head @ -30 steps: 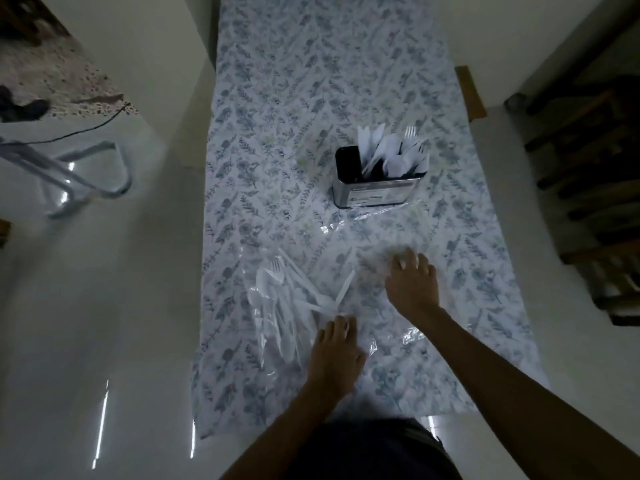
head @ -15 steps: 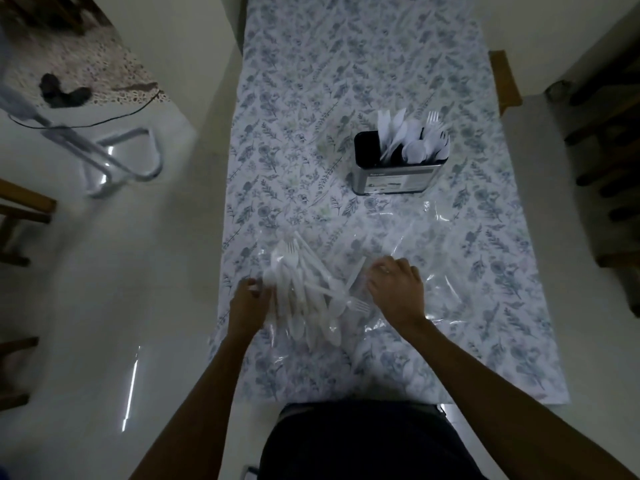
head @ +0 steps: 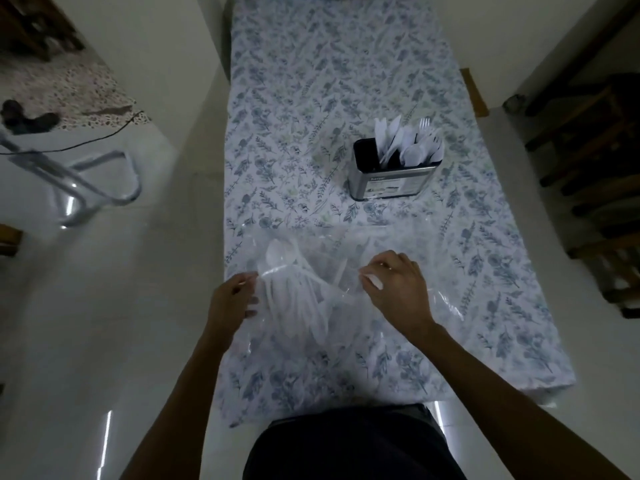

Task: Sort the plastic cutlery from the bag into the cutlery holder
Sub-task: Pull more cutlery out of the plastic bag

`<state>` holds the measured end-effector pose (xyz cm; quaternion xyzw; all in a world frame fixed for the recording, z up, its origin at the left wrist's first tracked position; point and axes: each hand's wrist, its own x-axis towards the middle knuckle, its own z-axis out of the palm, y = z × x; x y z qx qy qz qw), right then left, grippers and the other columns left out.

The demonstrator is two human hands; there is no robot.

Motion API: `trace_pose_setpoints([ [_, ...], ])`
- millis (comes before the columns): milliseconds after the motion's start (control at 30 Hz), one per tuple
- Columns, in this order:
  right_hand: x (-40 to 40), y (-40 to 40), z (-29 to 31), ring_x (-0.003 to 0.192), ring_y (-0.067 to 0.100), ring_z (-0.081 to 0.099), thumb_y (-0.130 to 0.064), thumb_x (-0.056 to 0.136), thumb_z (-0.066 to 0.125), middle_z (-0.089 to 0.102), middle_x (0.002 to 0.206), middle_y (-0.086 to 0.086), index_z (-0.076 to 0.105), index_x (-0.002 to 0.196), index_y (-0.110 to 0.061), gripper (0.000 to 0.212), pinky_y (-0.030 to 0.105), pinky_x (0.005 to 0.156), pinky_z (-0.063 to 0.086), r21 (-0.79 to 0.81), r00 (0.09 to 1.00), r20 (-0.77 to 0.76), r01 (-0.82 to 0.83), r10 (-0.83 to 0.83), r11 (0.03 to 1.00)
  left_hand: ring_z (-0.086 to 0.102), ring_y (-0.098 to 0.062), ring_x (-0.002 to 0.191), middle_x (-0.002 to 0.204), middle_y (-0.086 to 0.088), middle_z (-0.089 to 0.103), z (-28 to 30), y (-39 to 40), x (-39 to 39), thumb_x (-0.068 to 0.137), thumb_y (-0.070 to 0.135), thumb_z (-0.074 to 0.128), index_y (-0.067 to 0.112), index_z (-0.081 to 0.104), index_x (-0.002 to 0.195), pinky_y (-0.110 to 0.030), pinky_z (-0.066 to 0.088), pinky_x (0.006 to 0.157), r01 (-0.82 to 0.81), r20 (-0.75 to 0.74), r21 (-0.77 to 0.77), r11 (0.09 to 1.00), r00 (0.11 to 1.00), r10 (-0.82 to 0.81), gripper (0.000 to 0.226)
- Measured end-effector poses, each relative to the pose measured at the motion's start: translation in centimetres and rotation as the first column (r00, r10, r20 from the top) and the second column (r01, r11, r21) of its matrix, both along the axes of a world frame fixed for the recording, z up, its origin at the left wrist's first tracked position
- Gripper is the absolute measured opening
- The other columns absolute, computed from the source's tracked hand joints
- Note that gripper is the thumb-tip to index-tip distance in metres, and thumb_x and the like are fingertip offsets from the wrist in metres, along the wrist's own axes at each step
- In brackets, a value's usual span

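Both hands now lifted onto the bag (head: 311, 289) edges vs. 0.5 s ago; L hand (head: 230, 303) has shifted to the bag's left edge, R hand (head: 398, 289) up at its right side.

L hand: fingers pinching clear film, appears to hold the bag. R hand: curled, pinching film, something white at fingertips; can't tell if cutlery or glare.

Loose cutlery (head: 298, 292) piled inside the bag, just near side of holder (head: 391, 171).

Holder: partly filled; knives, spoons, forks upright, left section looks empty.

Est. roughly half done; sizeable pile left to sort.
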<state>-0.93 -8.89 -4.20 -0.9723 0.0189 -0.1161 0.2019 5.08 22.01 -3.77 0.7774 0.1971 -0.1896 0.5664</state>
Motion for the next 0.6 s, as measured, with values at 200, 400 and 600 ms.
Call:
trace_pose_setpoints([
  [200, -0.4, 1.2, -0.7, 0.08, 0.016, 0.062, -0.031, 0.08, 0.082, 0.065, 0.089, -0.004, 0.074, 0.081, -0.025, 0.01, 0.032, 0.069, 0.055, 0.086, 0.965, -0.247, 0.111, -0.087, 0.99, 0.063, -0.006, 0.06, 0.082, -0.005, 0.069, 3.9, 0.3, 1.3, 0.105, 0.018, 0.056, 0.027, 0.07, 0.119, -0.025, 0.055, 0.053, 0.122, 0.163, 0.135, 0.983, 0.976, -0.143, 0.022],
  [400, -0.6, 1.2, 0.6, 0.083, 0.016, 0.059, -0.033, 0.087, 0.076, 0.067, 0.092, -0.002, 0.076, 0.087, -0.024, 0.009, 0.024, 0.067, 0.05, 0.122, 0.966, -0.257, 0.076, -0.042, 0.99, 0.065, -0.007, 0.065, 0.088, 0.004, 0.069, 7.3, -0.4, 1.5, 0.104, 0.02, 0.057, 0.029, 0.07, 0.122, -0.019, 0.052, 0.052, 0.159, 0.257, 0.193, 0.968, 0.944, -0.207, 0.023],
  [600, -1.4, 0.5, 1.8, 0.085, 0.009, 0.054, -0.029, 0.09, 0.074, 0.068, 0.098, -0.003, 0.079, 0.099, -0.025, 0.011, 0.023, 0.07, 0.046, 0.229, 0.98, -0.201, 0.054, -0.007, 0.972, 0.062, 0.0, 0.061, 0.088, -0.002, 0.066, 10.4, -1.2, 1.0, 0.105, 0.022, 0.056, 0.034, 0.068, 0.12, -0.016, 0.052, 0.051, 0.172, 0.318, 0.235, 0.957, 0.916, -0.243, 0.023],
])
